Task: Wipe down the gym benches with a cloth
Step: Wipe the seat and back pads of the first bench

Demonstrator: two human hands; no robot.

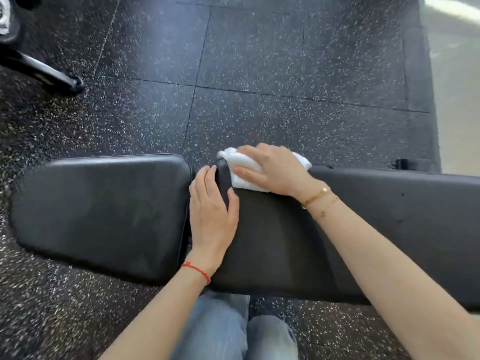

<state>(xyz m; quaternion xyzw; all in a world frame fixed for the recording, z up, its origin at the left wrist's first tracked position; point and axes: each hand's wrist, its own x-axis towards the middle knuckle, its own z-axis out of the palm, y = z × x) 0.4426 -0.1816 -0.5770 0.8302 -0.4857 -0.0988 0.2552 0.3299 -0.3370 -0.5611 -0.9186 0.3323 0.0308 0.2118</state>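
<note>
A black padded gym bench lies across the view in two parts: a seat pad (104,211) on the left and a long back pad (389,224) on the right. A white cloth (245,172) sits on the far left corner of the back pad. My right hand (275,170) presses flat on the cloth with fingers spread. My left hand (211,211) grips the left end of the back pad, fingers down in the gap between the pads and thumb on top.
Black rubber floor tiles with white flecks (259,74) surround the bench. A black metal leg of another machine (44,71) reaches in at the top left. A pale floor strip (457,87) runs along the right edge. My jeans-clad legs (233,331) stand against the bench's near side.
</note>
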